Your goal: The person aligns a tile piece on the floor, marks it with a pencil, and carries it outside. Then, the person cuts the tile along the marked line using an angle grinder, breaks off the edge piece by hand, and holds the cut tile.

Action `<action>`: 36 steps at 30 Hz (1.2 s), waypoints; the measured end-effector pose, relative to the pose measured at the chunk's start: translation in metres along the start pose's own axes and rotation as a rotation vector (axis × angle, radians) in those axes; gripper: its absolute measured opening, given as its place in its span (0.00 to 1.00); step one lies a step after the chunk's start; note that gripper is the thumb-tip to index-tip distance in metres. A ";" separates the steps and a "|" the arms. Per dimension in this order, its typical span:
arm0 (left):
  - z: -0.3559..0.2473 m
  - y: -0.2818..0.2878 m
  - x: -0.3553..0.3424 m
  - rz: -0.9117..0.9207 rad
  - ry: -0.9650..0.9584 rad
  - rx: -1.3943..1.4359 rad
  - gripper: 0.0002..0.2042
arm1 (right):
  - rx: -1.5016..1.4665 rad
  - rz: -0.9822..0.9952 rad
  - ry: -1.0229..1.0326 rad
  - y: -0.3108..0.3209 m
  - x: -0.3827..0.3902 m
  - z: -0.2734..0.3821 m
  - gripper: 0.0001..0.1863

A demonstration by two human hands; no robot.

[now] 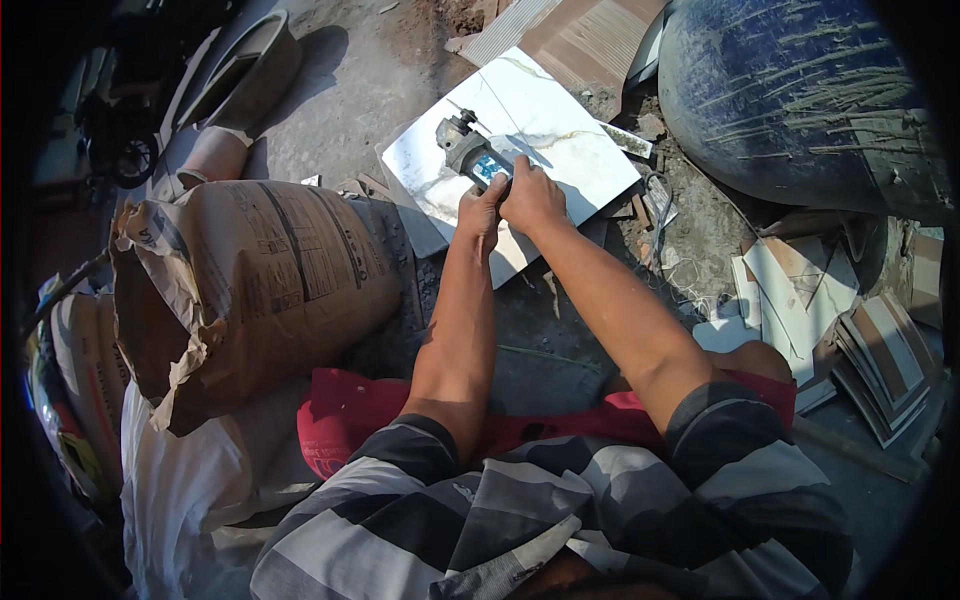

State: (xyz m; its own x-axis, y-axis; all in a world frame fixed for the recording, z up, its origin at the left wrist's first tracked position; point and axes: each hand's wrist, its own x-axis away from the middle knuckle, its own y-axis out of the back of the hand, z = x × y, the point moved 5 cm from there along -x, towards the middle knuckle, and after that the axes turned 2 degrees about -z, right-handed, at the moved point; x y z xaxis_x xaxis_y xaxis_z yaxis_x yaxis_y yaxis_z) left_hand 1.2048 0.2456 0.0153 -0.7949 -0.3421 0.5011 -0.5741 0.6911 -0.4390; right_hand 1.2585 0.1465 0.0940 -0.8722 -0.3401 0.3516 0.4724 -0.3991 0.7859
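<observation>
Both hands grip a handheld power tool (468,145) with a grey metal head and a dark body with a blue label; it looks like an angle grinder or tile cutter. My left hand (480,212) is closed round the body's near end from the left. From the right, my right hand (532,198) wraps the same end, close against the left. The tool is over a large white glossy tile (540,100) with faint veining, its head pointing away from me. Whether the tool touches the tile I cannot tell. A thin dark line crosses the tile's far part.
An open brown paper sack (300,250) stands at left, above white plastic sheeting (190,490). A scratched blue drum (790,100) lies at far right. Broken tile pieces (800,290) are piled on the right. Far left are a round basin (240,70) and a bucket (215,155).
</observation>
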 end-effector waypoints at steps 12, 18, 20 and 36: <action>-0.014 0.011 -0.009 0.037 -0.037 -0.229 0.19 | -0.121 0.003 0.015 -0.002 -0.022 -0.005 0.25; 0.035 0.109 0.041 -1.036 0.215 -0.489 0.24 | -0.157 0.033 -0.059 -0.003 -0.048 0.000 0.38; 0.063 0.117 0.056 -1.098 0.347 -0.416 0.28 | -0.159 0.013 -0.092 -0.004 -0.059 0.002 0.39; 0.138 0.101 0.082 -0.509 0.516 -0.097 0.22 | -0.161 0.014 -0.122 -0.019 -0.120 0.018 0.40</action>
State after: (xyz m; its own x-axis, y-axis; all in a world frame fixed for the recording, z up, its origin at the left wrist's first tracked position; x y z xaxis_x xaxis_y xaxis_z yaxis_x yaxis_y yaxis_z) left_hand 1.0545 0.1998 -0.0909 -0.2265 -0.3094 0.9236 -0.8089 0.5880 -0.0014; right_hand 1.3515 0.2106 0.0462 -0.8697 -0.2446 0.4288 0.4903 -0.5292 0.6925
